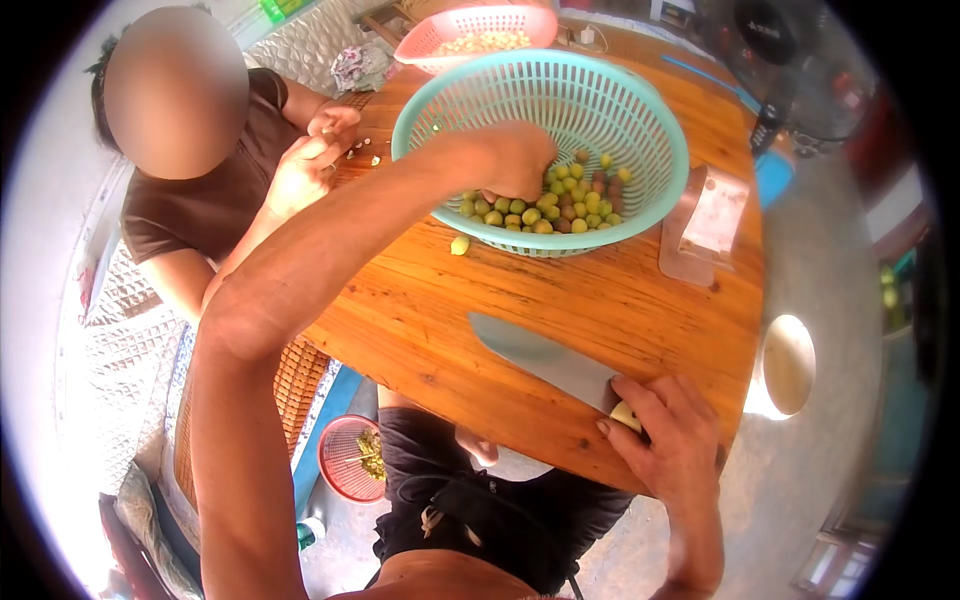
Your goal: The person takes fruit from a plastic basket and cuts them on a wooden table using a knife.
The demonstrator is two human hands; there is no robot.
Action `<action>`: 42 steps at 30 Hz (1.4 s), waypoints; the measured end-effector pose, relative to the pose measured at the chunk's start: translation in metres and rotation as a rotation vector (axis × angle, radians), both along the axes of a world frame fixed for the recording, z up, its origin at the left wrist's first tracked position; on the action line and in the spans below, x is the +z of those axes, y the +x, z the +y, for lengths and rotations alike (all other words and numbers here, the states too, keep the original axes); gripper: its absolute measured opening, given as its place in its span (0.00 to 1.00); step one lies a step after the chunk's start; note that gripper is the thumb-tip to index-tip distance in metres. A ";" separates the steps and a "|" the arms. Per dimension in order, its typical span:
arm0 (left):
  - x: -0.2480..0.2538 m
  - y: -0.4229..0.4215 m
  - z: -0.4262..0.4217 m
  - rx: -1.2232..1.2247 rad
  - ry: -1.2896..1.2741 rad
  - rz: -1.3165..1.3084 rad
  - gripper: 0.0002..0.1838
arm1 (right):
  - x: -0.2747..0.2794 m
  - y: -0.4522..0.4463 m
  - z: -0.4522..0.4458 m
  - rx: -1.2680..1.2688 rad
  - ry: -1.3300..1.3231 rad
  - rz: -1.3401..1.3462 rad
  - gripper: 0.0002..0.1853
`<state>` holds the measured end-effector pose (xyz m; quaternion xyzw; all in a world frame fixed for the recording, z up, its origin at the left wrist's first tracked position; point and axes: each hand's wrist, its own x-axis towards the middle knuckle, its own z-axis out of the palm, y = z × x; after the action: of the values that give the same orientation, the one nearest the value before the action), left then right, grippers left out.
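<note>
My left hand point(515, 160) reaches down into a turquoise plastic basket point(670, 170), its fingers hidden behind the hand, so I cannot tell whether they hold anything. Small round fruits point(545, 215), green-yellow and brownish, lie in the bottom of the basket around it. One yellow-green fruit point(460, 245) sits on the wooden table point(430, 320) outside the rim. At the table's near right edge, my right hand point(670, 425) is closed round the handle end of a kitchen knife point(550, 360). Its broad blade lies flat, pointing up and left. Something pale yellow shows by the thumb.
Across the left corner sits a person point(200, 190), hands point(315, 160) together near small pale bits on the table. A pink basket point(405, 50) with pale pieces stands behind. A clear plastic package point(710, 225) lies at right. On the floor is a red basket point(335, 465) of greenish scraps.
</note>
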<state>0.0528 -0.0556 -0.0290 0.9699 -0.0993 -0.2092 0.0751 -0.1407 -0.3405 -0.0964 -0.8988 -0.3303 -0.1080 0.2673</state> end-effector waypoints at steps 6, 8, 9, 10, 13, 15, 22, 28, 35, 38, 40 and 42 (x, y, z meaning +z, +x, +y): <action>-0.031 0.008 -0.006 -0.166 0.144 -0.190 0.09 | 0.001 -0.001 0.002 -0.024 0.024 0.008 0.23; -0.035 0.014 -0.004 -0.155 0.065 -0.190 0.10 | 0.001 -0.002 0.002 -0.027 0.024 0.000 0.22; -0.034 0.014 -0.006 -0.160 0.067 -0.192 0.10 | 0.001 -0.002 0.001 -0.031 0.027 -0.002 0.22; -0.032 0.013 -0.007 -0.138 0.075 -0.179 0.10 | 0.002 -0.002 0.001 -0.029 0.028 -0.006 0.22; -0.021 0.006 -0.014 -0.091 0.124 -0.140 0.11 | 0.001 -0.003 0.001 -0.026 0.035 -0.010 0.22; -0.021 0.004 -0.015 -0.067 0.168 -0.113 0.12 | 0.001 -0.003 0.001 -0.026 0.044 -0.010 0.21; -0.019 0.010 -0.007 -0.127 0.173 -0.188 0.14 | -0.003 -0.004 -0.002 -0.018 0.077 -0.058 0.20; -0.016 0.011 -0.005 0.039 0.036 -0.067 0.14 | -0.006 -0.004 -0.003 -0.010 0.059 -0.075 0.19; -0.016 0.007 -0.007 0.023 0.113 -0.051 0.17 | -0.007 -0.005 -0.002 -0.018 0.066 -0.091 0.20; -0.020 0.009 -0.006 0.010 0.078 -0.069 0.18 | -0.008 -0.005 -0.003 -0.024 0.071 -0.082 0.19; -0.020 0.015 0.001 0.037 0.037 -0.049 0.18 | -0.008 -0.005 -0.002 -0.025 0.074 -0.079 0.19; -0.021 0.018 0.001 0.061 -0.004 -0.022 0.19 | -0.009 -0.005 -0.003 -0.028 0.076 -0.069 0.19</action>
<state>0.0708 -0.0542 -0.0496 0.9746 -0.0708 -0.1959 0.0825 -0.1460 -0.3432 -0.1052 -0.8883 -0.3222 -0.1553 0.2880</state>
